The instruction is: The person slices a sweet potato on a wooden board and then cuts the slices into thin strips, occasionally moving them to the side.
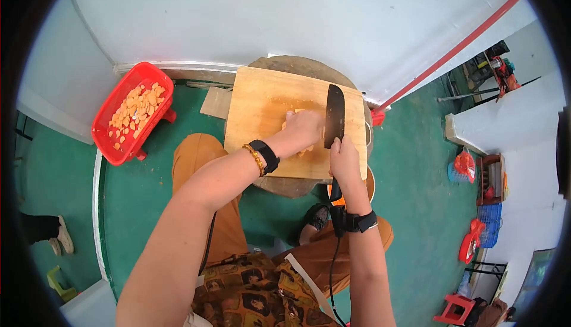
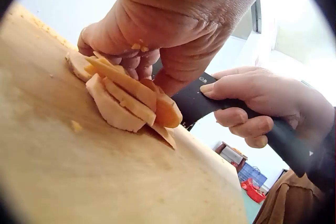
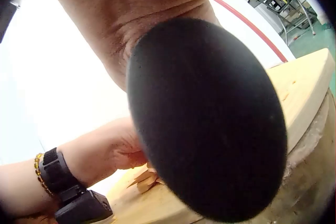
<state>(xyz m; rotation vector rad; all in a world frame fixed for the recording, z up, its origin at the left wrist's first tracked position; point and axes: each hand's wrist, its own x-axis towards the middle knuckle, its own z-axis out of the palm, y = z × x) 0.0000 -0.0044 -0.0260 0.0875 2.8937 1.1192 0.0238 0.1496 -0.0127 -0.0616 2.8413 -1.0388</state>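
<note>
On the wooden board point(image 1: 256, 107) my left hand point(image 1: 302, 129) curls its fingers round a small stack of orange slices point(image 2: 123, 98), which lean on one another. My right hand point(image 1: 346, 159) grips the black handle of a broad dark knife point(image 1: 335, 113). The blade stands just right of the left hand's fingers, beside the slices. In the right wrist view the handle's dark end point(image 3: 207, 119) hides most of the right hand point(image 3: 152, 3) and the blade.
A round wooden stump point(image 1: 285, 188) carries the board. At the left stands a red basin point(image 1: 106, 142) of orange slices. A bowl point(image 1: 371, 184) with orange pieces sits below the board's right corner. A white wall point(image 1: 250, 18) rises behind.
</note>
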